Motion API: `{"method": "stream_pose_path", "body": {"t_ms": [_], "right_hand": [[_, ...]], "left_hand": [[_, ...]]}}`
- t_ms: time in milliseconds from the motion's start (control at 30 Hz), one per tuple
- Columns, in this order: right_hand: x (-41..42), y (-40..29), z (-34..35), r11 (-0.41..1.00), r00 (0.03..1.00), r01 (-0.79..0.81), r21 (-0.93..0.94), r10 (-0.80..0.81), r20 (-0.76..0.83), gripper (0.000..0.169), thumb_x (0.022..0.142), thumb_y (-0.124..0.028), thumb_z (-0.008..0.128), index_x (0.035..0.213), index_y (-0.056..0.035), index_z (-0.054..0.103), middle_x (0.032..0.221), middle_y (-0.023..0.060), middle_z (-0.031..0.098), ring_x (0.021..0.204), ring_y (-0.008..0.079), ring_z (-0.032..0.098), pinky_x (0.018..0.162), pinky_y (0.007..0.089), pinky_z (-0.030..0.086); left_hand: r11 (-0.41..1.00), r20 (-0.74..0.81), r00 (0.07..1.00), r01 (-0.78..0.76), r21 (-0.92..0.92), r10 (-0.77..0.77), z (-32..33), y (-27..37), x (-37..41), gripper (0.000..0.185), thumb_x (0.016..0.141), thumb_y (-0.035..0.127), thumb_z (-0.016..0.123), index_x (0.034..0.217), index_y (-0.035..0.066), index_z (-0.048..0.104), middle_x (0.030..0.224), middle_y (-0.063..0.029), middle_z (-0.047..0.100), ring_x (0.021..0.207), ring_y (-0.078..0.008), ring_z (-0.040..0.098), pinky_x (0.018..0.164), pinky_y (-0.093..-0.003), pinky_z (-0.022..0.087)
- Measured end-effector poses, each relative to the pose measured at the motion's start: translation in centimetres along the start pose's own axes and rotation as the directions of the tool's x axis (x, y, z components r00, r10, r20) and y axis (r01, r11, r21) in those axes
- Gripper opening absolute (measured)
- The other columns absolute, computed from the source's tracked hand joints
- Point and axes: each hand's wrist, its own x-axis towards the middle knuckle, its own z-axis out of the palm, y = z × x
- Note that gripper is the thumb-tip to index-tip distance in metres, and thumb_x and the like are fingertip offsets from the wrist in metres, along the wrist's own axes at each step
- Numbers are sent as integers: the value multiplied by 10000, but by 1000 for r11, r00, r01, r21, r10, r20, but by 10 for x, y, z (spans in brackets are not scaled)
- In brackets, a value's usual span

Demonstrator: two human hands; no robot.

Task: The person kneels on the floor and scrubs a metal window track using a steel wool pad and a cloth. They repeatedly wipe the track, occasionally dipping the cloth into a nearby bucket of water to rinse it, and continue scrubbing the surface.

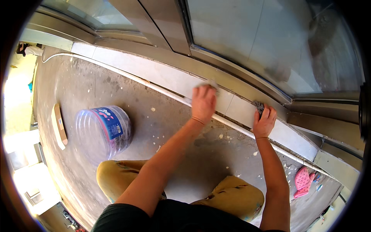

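Pale tiles [162,74] form a narrow ledge below the metal frame of a glazed door. On that ledge my left hand [204,103] presses a light-coloured wad [214,84], perhaps a rag; motion blur hides its detail. Farther right, my right hand [265,120] grips a dark grey scouring pad [258,106] against the ledge's back edge, by the base of the frame. A tile joint runs between the two hands. Along the ledge's front lies a white pipe or hose [121,71], passing under both wrists.
On the stained concrete floor [139,130] stands a clear plastic tub [118,130] with a blue label. Left of it lies a cardboard strip [59,126]. Pink patterned cloth items [303,181] lie at the right. Glass panes [246,43] rise behind the ledge. My bent knees flank the floor below.
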Motion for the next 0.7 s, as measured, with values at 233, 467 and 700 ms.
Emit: {"method": "stream_pose_path", "body": {"t_ms": [233,467,700], "right_hand": [[-2,1,1,1000,1000,-5,31,5,7,483,817,-186,683,1257,-61,525,1156,161,507,1080,367,503,916,459,437],[0,4,-3,1000,1000,-7,28,7,7,488,812,-185,690,1254,-59,527,1157,161,511,1072,362,507,917,461,438],[-2,-1,-1,1000,1000,1,25,-1,3,474,814,-190,690,1238,-50,530,1150,154,513,1055,354,508,893,460,439]], "left_hand": [[954,244,931,-228,-197,273,27,57,-13,310,708,-10,606,1002,87,603,1077,-116,543,991,-340,510,870,-407,468],[933,-545,762,338,-125,-349,-53,-110,68,127,889,30,586,1012,21,617,996,-134,565,859,-287,539,758,-366,469],[932,-373,910,280,230,-181,-36,-145,88,325,779,48,621,1101,82,655,1188,-73,580,1080,-333,449,953,-424,381]]}}
